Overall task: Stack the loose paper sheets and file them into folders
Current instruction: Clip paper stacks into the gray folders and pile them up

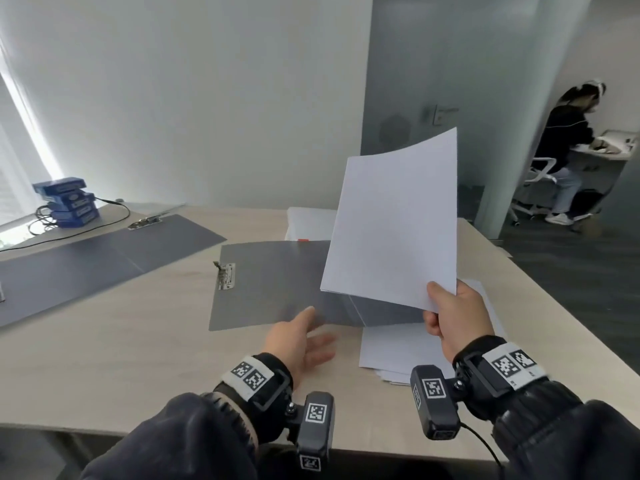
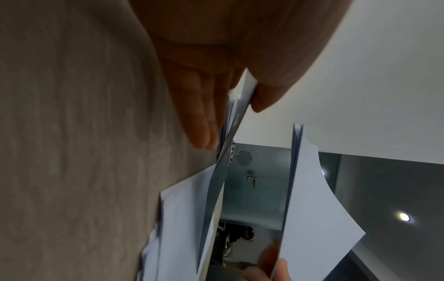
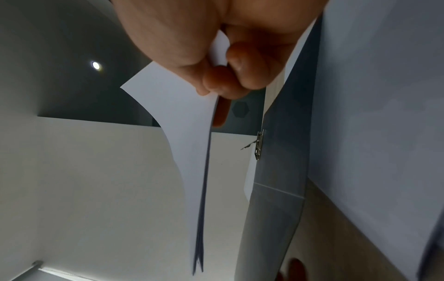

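Pinching a thin sheaf (image 1: 391, 216) by its near corner, the right hand (image 1: 453, 317) lifts it above the grey folder (image 1: 266, 285) lying open on the table (image 1: 138, 341). The left hand (image 1: 301, 341), fingers straight, slips thumb over and fingers under the folder's near edge. More sheets (image 1: 391, 351) lie below. The paper looks light and floppy, already bowing; a second hold at the far edge would likely steady it toward the clip (image 1: 225, 276).
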Demonstrator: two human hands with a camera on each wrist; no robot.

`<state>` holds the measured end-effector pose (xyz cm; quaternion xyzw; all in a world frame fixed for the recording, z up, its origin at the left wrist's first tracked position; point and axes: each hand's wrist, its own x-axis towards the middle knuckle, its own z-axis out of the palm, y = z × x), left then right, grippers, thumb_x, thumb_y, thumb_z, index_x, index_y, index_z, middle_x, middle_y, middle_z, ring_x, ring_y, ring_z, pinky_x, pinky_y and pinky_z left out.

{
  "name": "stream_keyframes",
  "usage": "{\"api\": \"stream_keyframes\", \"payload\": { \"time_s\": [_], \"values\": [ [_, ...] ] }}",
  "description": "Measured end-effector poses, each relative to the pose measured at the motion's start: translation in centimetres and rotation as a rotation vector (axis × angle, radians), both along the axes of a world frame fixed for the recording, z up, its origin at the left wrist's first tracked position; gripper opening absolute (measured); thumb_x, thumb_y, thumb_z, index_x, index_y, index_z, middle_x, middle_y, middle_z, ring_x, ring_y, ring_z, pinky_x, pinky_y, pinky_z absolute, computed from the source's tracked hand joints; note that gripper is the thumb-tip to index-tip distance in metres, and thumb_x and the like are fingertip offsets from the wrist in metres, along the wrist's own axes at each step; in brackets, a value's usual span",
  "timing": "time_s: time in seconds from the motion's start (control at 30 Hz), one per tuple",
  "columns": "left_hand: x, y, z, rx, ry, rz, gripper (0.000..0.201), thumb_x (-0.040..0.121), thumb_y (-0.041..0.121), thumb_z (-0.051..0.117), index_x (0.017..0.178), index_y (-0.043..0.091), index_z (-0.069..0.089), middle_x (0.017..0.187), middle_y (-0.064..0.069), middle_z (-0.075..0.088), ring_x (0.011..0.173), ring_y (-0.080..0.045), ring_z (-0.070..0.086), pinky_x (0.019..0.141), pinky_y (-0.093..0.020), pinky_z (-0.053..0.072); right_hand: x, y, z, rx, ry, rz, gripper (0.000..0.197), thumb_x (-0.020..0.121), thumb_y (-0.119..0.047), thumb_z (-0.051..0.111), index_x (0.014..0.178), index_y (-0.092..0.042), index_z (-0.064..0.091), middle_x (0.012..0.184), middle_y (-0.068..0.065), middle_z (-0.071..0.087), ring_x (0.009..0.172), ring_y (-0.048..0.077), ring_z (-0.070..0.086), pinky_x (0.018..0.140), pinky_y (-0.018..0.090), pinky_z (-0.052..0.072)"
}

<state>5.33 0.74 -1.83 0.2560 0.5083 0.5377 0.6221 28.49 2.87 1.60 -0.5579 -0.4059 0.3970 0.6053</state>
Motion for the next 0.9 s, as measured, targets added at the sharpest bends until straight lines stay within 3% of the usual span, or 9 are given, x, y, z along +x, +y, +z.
{"api": "stream_keyframes", "payload": {
  "time_s": [0.07, 0.13, 0.37, 0.47, 0.57, 0.7, 0.8, 0.87, 0.9],
  "values": [
    [-0.9, -0.7, -0.2, -0.107, 0.106, -0.181, 0.028, 0.103, 0.032, 0.054, 0.117, 0.008, 0.062, 0.107, -0.01, 0.077, 0.076, -0.023, 0.075, 0.053, -0.03, 0.056, -0.8, 0.1, -0.1, -0.014, 0.005, 0.024, 0.016, 0.095, -0.008, 0.05, 0.084, -0.013, 0.06, 0.062, 0.002, 0.05, 0.045, 0.016, 0.035, 0.04, 0.024, 0.027],
    [-1.8, -1.2, -0.1, -0.168, 0.184, -0.344, 0.034, 0.103, 0.035, 0.052, 0.117, 0.007, 0.064, 0.102, -0.01, 0.078, 0.075, -0.021, 0.075, 0.055, -0.028, 0.055, -1.6, 0.3, -0.2, -0.028, -0.003, 0.04, 0.017, 0.096, -0.007, 0.05, 0.085, -0.014, 0.061, 0.063, 0.003, 0.05, 0.045, 0.015, 0.035, 0.039, 0.023, 0.027],
    [-3.4, -2.9, 0.5, -0.11, 0.277, -0.566, 0.034, 0.104, 0.033, 0.049, 0.114, 0.006, 0.067, 0.101, -0.009, 0.078, 0.08, -0.022, 0.073, 0.055, -0.028, 0.055, -4.0, 1.3, -1.7, -0.104, -0.034, 0.102, 0.012, 0.097, -0.011, 0.053, 0.097, -0.009, 0.065, 0.074, 0.005, 0.059, 0.047, 0.014, 0.038, 0.041, 0.024, 0.03],
    [-4.6, -2.8, 1.1, 0.125, 0.379, -0.427, 0.021, 0.102, 0.022, 0.054, 0.104, 0.009, 0.071, 0.089, -0.007, 0.077, 0.07, -0.019, 0.07, 0.048, -0.026, 0.048, -4.9, 1.6, -2.3, -0.137, -0.064, 0.152, 0.012, 0.097, -0.012, 0.053, 0.098, -0.01, 0.065, 0.08, 0.005, 0.06, 0.047, 0.015, 0.036, 0.042, 0.024, 0.028],
    [-7.3, -1.4, 1.3, 0.299, 0.44, -0.148, 0.021, 0.1, 0.011, 0.054, 0.092, 0.011, 0.073, 0.073, -0.004, 0.07, 0.056, -0.015, 0.057, 0.044, -0.023, 0.036, -5.7, 1.9, -3.0, -0.178, -0.094, 0.191, 0.013, 0.096, -0.012, 0.054, 0.098, -0.01, 0.066, 0.083, 0.005, 0.061, 0.047, 0.015, 0.035, 0.044, 0.024, 0.027],
    [-12.2, 1.0, 0.8, 0.347, 0.547, 0.257, 0.019, 0.096, 0.009, 0.057, 0.089, 0.015, 0.074, 0.07, 0.002, 0.065, 0.059, -0.013, 0.051, 0.053, -0.026, 0.039, -6.9, 2.3, -3.5, -0.252, -0.136, 0.238, 0.014, 0.097, -0.011, 0.054, 0.1, -0.007, 0.067, 0.079, 0.006, 0.058, 0.047, 0.014, 0.035, 0.044, 0.023, 0.027],
    [-15.7, 2.8, -0.1, 0.278, 0.694, 0.403, 0.027, 0.089, 0.002, 0.058, 0.095, 0.026, 0.071, 0.088, 0.005, 0.069, 0.078, -0.018, 0.06, 0.073, -0.031, 0.047, -8.0, 2.4, -3.7, -0.271, -0.159, 0.287, 0.014, 0.098, -0.009, 0.053, 0.096, -0.007, 0.066, 0.07, 0.004, 0.053, 0.045, 0.014, 0.034, 0.043, 0.022, 0.025],
    [-17.6, 4.1, -0.6, 0.202, 0.723, 0.305, 0.044, 0.085, -0.002, 0.058, 0.116, 0.028, 0.066, 0.114, 0.006, 0.067, 0.099, -0.018, 0.064, 0.082, -0.034, 0.05, -8.7, 2.5, -3.7, -0.27, -0.185, 0.315, 0.014, 0.098, -0.008, 0.052, 0.093, -0.008, 0.066, 0.062, 0.001, 0.049, 0.045, 0.014, 0.032, 0.044, 0.022, 0.023],
    [-18.2, 4.6, -0.7, 0.17, 0.719, 0.235, 0.053, 0.085, -0.003, 0.059, 0.127, 0.028, 0.062, 0.124, 0.007, 0.064, 0.104, -0.017, 0.063, 0.08, -0.033, 0.051, -9.0, 2.6, -3.7, -0.268, -0.192, 0.327, 0.015, 0.098, -0.007, 0.051, 0.093, -0.008, 0.065, 0.061, 0.001, 0.049, 0.046, 0.015, 0.031, 0.044, 0.022, 0.022]
  ]
}}
